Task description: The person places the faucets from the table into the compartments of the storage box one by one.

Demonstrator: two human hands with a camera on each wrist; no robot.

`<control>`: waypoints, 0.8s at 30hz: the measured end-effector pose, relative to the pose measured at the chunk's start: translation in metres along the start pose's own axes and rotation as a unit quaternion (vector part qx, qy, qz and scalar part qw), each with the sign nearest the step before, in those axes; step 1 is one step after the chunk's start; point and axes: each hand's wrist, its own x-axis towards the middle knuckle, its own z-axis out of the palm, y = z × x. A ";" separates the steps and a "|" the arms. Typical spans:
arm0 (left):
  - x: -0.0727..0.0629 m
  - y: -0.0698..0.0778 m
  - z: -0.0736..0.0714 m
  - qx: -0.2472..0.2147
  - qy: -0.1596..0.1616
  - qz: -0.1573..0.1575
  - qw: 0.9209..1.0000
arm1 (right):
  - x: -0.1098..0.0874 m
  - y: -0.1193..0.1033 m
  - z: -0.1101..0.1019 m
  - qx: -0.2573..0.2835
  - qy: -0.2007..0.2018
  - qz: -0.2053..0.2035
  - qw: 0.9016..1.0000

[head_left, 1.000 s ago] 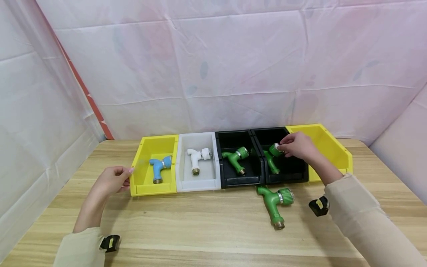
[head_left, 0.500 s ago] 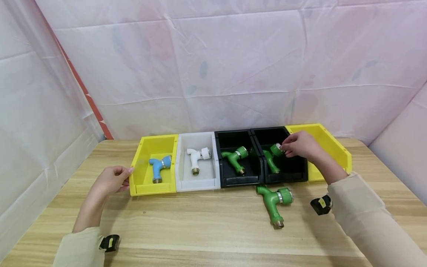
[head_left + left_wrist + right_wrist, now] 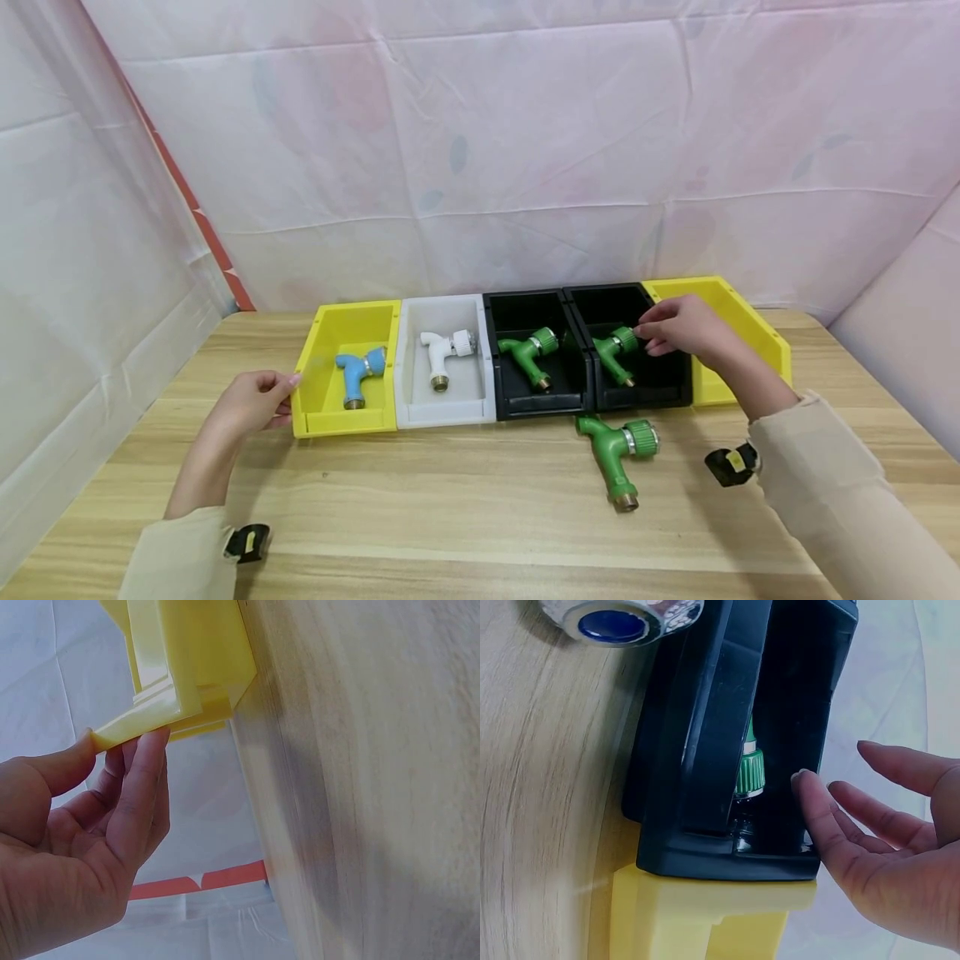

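My left hand (image 3: 251,404) pinches the side edge of the left yellow bin (image 3: 306,423) between thumb and fingers, as the left wrist view also shows. Inside that bin lies a blue faucet (image 3: 356,377). My right hand (image 3: 686,327) is over the right black bin (image 3: 647,401), thumb and fingers apart with nothing between them in the right wrist view. A green faucet (image 3: 615,353) lies in this bin, its ribbed knob (image 3: 751,772) just beyond the fingertips. On the table in front of the black bins lies another, larger-looking green faucet (image 3: 615,461).
Between the two hands stand a white bin (image 3: 447,415) with a white faucet (image 3: 442,357) and a black bin (image 3: 545,406) with a green faucet (image 3: 530,357). A second yellow bin (image 3: 776,362) closes the row at right. Behind it hangs a pale curtain (image 3: 525,150).
My right hand has let go of the green faucet and drawn slightly right. The faucet's knob has sunk down into the black bin. My left hand stays put.
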 end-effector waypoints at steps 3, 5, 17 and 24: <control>0.000 -0.001 0.000 -0.001 0.001 0.002 1.000 | -0.003 0.000 -0.001 0.003 -0.004 0.000 1.000; 0.001 -0.001 0.000 -0.001 0.000 0.002 1.000 | -0.006 0.001 -0.002 0.001 -0.008 -0.002 1.000; 0.002 -0.002 0.000 0.000 -0.001 -0.002 1.000 | -0.019 0.004 -0.002 -0.017 -0.014 -0.011 1.000; 0.002 -0.002 0.000 -0.003 -0.002 -0.007 1.000 | -0.025 0.006 -0.001 -0.016 -0.011 -0.012 1.000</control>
